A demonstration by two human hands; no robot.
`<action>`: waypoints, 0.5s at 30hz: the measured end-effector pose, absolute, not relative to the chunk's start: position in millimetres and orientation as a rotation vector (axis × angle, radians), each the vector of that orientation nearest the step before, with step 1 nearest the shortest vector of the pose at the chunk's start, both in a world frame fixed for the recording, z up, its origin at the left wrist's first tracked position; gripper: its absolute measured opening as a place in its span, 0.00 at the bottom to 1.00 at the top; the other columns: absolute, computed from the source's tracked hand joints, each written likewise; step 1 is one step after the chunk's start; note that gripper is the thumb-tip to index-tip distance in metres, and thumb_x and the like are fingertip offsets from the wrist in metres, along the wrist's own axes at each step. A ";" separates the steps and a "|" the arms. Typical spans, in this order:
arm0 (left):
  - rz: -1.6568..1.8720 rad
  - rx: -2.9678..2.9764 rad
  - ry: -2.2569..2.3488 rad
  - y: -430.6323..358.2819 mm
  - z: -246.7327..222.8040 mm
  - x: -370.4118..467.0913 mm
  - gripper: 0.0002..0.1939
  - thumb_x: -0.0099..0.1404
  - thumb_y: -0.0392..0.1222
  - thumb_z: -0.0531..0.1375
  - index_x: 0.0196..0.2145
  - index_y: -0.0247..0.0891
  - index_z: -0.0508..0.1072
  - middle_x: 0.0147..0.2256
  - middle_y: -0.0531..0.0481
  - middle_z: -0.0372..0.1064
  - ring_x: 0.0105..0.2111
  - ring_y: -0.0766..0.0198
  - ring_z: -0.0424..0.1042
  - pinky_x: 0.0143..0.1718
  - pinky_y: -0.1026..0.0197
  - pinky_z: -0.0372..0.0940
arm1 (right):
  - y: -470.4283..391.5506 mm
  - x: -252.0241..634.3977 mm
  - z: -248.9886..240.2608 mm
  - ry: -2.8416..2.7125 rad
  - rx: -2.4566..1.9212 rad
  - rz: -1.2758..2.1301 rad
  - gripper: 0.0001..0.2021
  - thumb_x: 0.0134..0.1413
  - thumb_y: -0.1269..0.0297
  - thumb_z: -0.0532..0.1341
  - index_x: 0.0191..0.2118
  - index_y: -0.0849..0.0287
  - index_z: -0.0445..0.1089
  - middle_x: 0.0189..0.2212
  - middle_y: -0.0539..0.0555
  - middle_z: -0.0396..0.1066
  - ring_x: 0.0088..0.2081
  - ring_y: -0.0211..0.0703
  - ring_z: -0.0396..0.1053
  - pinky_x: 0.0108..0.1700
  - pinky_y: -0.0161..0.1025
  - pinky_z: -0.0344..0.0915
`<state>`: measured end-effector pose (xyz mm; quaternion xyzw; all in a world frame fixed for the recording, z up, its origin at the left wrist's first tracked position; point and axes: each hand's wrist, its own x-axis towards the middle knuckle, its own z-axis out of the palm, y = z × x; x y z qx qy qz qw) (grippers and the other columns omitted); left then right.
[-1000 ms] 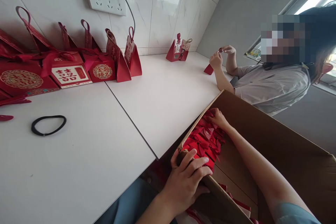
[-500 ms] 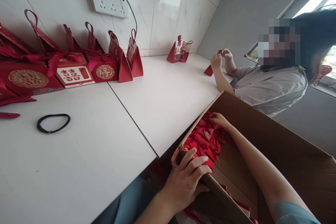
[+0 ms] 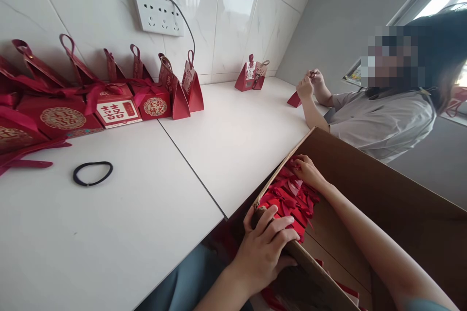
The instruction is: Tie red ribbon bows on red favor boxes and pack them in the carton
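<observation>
My left hand (image 3: 264, 248) is closed over the near corner of a large cardboard box (image 3: 368, 175), its fingers hooked across the rim. Inside that box, along the wall beside the table, red gift boxes (image 3: 290, 194) with ribbon bows are packed in a row. My right hand (image 3: 309, 173) reaches in to the far end of the row. Its fingers are bent round a red gift box there; the fingertips are partly hidden among the ribbons.
On the white table (image 3: 233, 141), several red gift boxes (image 3: 151, 102) with ribbon loops line the wall. A black hair tie (image 3: 93, 173) lies in front of them. Two small red boxes (image 3: 250, 75) stand farther back. Across the table a person (image 3: 386, 116) handles a red box (image 3: 294, 99).
The view has shifted slightly, so the table things sit a little farther right. My left hand keeps its hold on the box rim; my right hand stays at the far red gift boxes.
</observation>
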<state>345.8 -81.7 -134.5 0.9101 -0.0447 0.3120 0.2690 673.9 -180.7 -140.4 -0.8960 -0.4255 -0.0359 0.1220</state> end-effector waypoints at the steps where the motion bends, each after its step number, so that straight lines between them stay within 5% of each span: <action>1: 0.851 2.444 -0.122 -81.7 -133.8 345.7 0.16 0.65 0.53 0.55 0.49 0.48 0.65 0.53 0.55 0.66 0.62 0.59 0.50 0.62 0.49 0.37 | -181.5 671.7 -141.0 -1.250 -2.616 -0.128 0.08 0.47 0.70 0.57 0.34 0.60 0.72 0.49 0.64 0.65 0.55 0.61 0.59 0.55 0.56 0.58; 5: 0.835 2.444 -0.121 -81.7 -131.5 344.9 0.16 0.65 0.52 0.55 0.49 0.47 0.65 0.53 0.55 0.66 0.62 0.59 0.51 0.62 0.50 0.36 | -183.2 663.1 -143.1 -1.267 -2.618 -0.183 0.10 0.49 0.69 0.58 0.37 0.61 0.73 0.51 0.65 0.62 0.57 0.66 0.55 0.54 0.63 0.56; 15: 0.797 2.481 -0.128 -81.2 -131.6 345.9 0.17 0.64 0.51 0.56 0.50 0.47 0.64 0.54 0.55 0.65 0.62 0.58 0.50 0.62 0.47 0.41 | -196.6 669.0 -106.7 -1.127 -2.540 -0.248 0.13 0.54 0.62 0.52 0.38 0.59 0.72 0.51 0.62 0.62 0.53 0.52 0.62 0.52 0.47 0.64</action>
